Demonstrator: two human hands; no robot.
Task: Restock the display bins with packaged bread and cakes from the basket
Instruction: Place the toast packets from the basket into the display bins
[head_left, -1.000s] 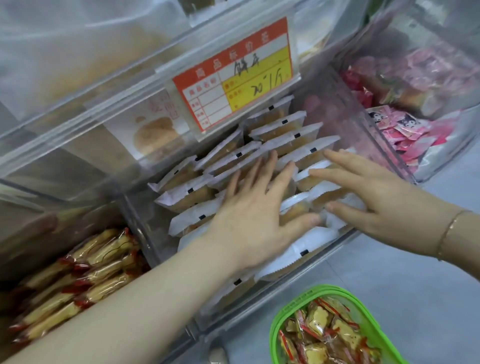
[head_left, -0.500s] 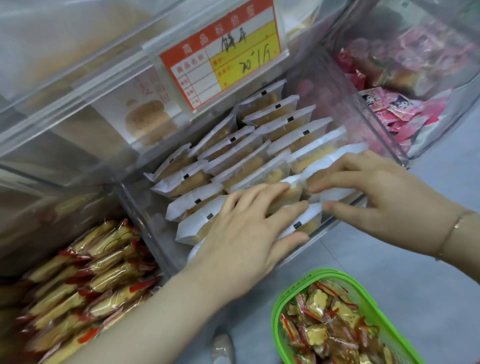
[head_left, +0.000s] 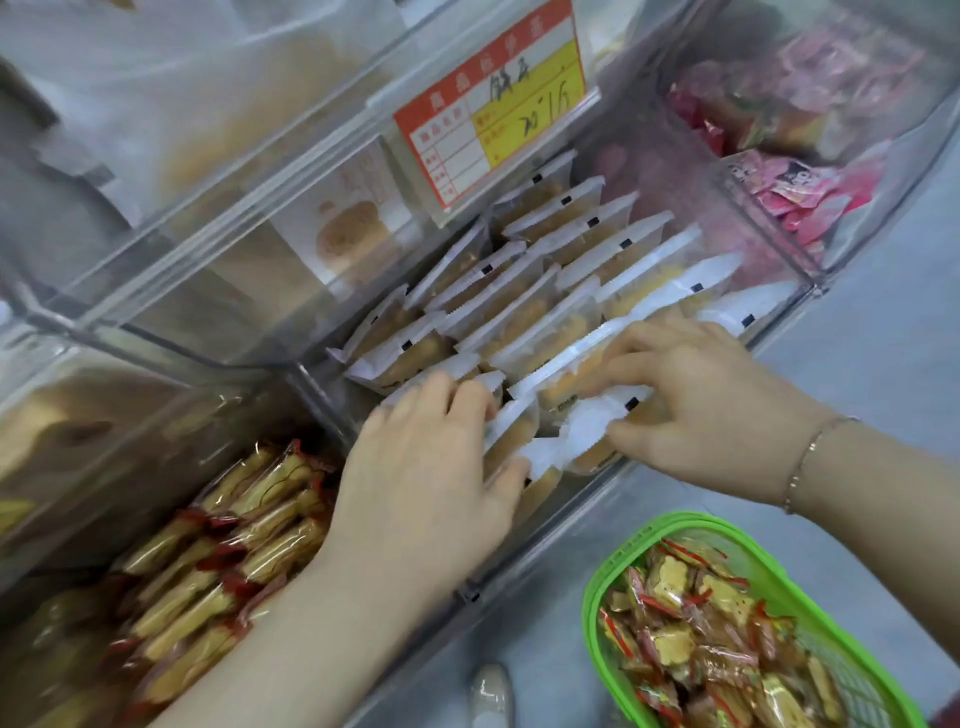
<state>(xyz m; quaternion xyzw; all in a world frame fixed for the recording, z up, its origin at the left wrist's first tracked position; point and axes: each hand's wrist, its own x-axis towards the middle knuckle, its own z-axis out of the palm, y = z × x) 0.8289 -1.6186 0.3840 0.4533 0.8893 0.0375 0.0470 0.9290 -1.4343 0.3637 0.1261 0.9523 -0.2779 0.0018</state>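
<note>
Both my forearms are bare right up to the frame edge, no sleeves showing at all. Only thing I'm wearing on my arms is a thin gold-toned chain bracelet (head_left: 810, 452) on my right wrist, small links with a couple of tiny beads along it. No rings on my left hand (head_left: 421, 478) or my right hand (head_left: 701, 400). Down by the floor there's the toe of my light-coloured glossy shoe (head_left: 491, 693).

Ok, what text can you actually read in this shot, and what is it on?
"20" then an unclear handwritten mark: yellow field of the price tag on the bin lid.
Printed characters on the tag's red header and white grid: too blurred.
Print on the white cake packets and pink packets: unreadable.
</note>
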